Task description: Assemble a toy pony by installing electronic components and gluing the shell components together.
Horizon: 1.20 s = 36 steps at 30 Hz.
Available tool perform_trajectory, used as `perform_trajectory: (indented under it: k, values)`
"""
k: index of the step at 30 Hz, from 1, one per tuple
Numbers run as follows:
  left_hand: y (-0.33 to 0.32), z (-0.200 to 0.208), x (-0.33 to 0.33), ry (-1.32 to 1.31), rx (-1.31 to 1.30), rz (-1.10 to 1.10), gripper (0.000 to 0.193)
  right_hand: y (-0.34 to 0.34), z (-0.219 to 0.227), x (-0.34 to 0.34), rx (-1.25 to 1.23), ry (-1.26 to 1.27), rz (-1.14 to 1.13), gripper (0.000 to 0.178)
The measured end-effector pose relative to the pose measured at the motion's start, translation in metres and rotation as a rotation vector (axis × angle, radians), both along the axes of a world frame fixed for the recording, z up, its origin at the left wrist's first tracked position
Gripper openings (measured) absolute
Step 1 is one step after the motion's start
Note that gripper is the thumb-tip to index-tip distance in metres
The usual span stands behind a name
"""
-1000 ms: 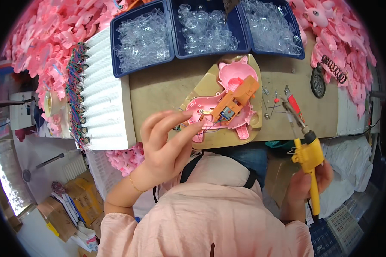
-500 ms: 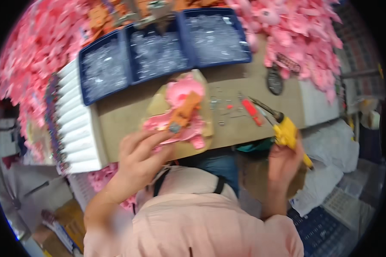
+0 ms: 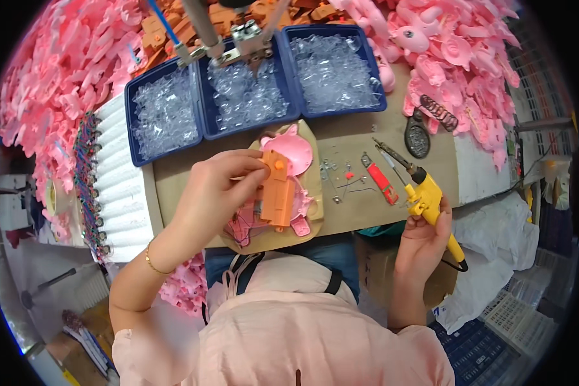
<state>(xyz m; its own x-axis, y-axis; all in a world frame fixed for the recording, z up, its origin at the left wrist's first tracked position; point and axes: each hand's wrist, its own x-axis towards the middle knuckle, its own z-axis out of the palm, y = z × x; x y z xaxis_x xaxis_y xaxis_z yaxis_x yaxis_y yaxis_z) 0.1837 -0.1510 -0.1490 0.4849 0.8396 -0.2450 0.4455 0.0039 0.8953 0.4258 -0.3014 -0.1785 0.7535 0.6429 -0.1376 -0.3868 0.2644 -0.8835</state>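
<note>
My left hand pinches an orange plastic housing near its upper end, thumb and fingers on its left side. The housing is held over a pink toy shell, whose round hollow shows beyond it. Beneath the shell is a tan, shaped holder. Thin dark wires show at the shell's lower left; where they end is hidden. To the right, my right hand is closed around a yellow soldering gun, its dark tip pointing up and left over the table edge.
Three blue bins of clear plastic pieces stand behind, under a metal fixture. A red cutter lies near small metal bits and a coiled stand. Pink parts pile up at both sides; wired motors line a white rack.
My left hand has moved up to the housing's far end, and the housing has turned from slanted to nearly straight. The soldering gun stays in my right hand, a little to the right.
</note>
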Motion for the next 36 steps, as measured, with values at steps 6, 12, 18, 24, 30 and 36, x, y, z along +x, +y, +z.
perform_trajectory:
  k: [6,12,18,24,30,36]
  values:
    - [-0.036,-0.009,-0.022,0.093,0.403,0.088,0.017,0.014,-0.004,-0.013,-0.030,-0.185,0.132,0.044]
    - [-0.047,-0.022,-0.006,0.060,0.543,0.031,0.006,-0.005,-0.002,-0.018,-0.018,-0.357,0.314,0.051]
    - [-0.038,-0.010,0.002,0.094,0.481,-0.010,0.009,-0.032,0.010,-0.021,-0.059,-0.565,0.430,0.058]
    - [-0.039,-0.018,0.005,0.147,0.472,0.021,0.007,-0.038,-0.003,-0.016,0.044,-0.556,0.610,0.058]
    - [-0.036,-0.012,0.006,0.156,0.479,-0.049,0.006,-0.032,-0.011,-0.011,0.224,-0.653,0.691,0.057]
    - [-0.040,-0.014,0.009,0.195,0.515,-0.026,0.006,-0.036,-0.009,-0.015,0.137,-0.697,0.650,0.057]
